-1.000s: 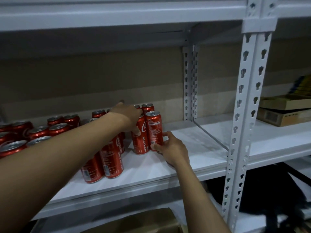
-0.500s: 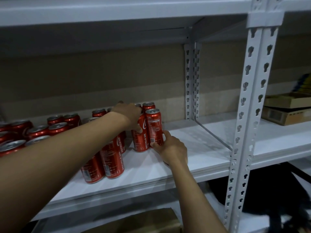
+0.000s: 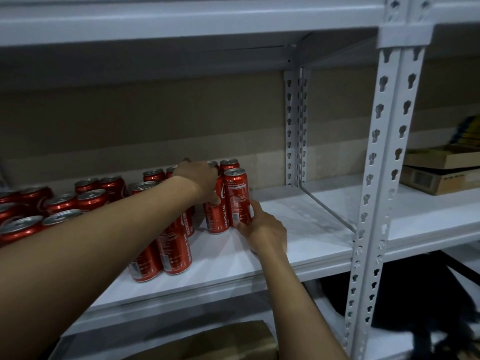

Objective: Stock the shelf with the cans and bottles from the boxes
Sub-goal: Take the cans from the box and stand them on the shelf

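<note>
Several tall red cola cans stand on the white shelf board (image 3: 298,245). My left hand (image 3: 198,179) reaches over the cluster and grips the top of one tall can (image 3: 217,216), thumb down its front. Right beside it stands another tall can (image 3: 237,196), and my right hand (image 3: 262,227) touches its lower right side with thumb and fingertips. Two more tall cans (image 3: 174,253) stand nearer the shelf's front edge, partly under my left forearm. Shorter red cans (image 3: 91,198) crowd the left of the shelf.
A white perforated upright (image 3: 374,203) stands at the right front of the bay, another at the back (image 3: 294,131). Flat cardboard boxes (image 3: 441,175) lie on the neighbouring shelf to the right. A brown cardboard box (image 3: 226,341) sits on the level below. An upper shelf (image 3: 181,19) hangs overhead.
Both hands stay on the two tall cans at the cluster's right end, which shift slightly deeper onto the shelf. My view has drifted a little left.
</note>
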